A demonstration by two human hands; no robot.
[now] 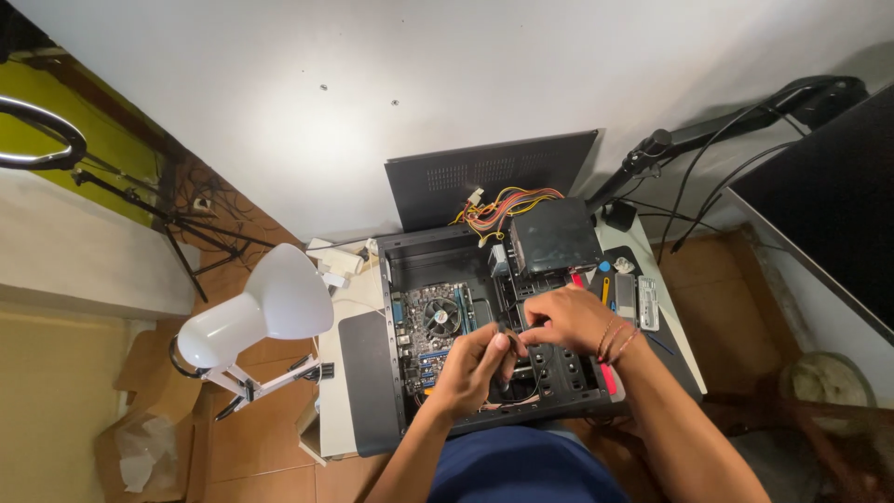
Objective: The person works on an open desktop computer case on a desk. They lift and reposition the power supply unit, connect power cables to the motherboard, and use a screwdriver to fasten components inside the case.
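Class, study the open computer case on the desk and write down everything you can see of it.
The computer case is a black metal tower laid on its side on a white desk, its side panel off. Inside show a motherboard with a round cooler fan, a black power supply trailing yellow and red wires, and perforated drive bays. The left hand and right hand work on a thin dark cable inside.

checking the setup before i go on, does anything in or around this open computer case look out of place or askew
The power supply box sits tilted on the case's upper edge rather than seated inside it, its coloured wires spilling loose behind. The removed side panel leans against the wall. Both hands are pinching dark cables.
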